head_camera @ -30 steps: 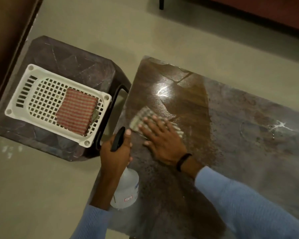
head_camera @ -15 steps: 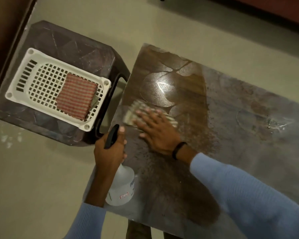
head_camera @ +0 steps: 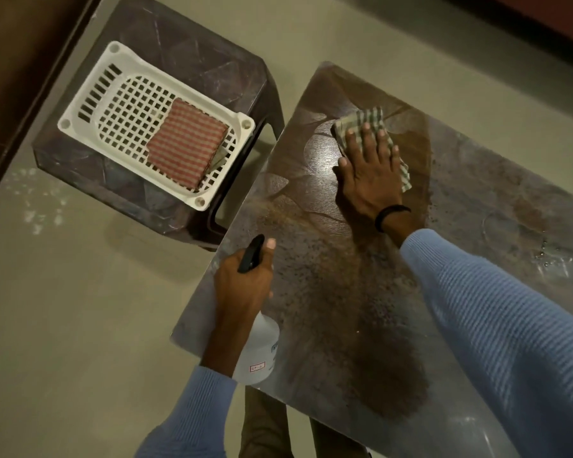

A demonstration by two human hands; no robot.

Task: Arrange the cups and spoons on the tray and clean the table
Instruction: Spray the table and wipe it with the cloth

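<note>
The counter (head_camera: 497, 200) is mottled brown, with a darker speckled patch. The wiping cloth (head_camera: 358, 120) is checked green and white; the folded cloth (head_camera: 187, 148) in the white lattice tray (head_camera: 243, 127) is checked red and white. The stool (head_camera: 192, 51) is dark marbled brown. The spray bottle (head_camera: 262, 348) is translucent white, its trigger (head_camera: 250, 254) black. The sleeve (head_camera: 510, 332) is ribbed light blue, the wristband (head_camera: 391, 214) black.

left hand (head_camera: 242, 280) curled, right hand (head_camera: 369, 175) flat
</note>
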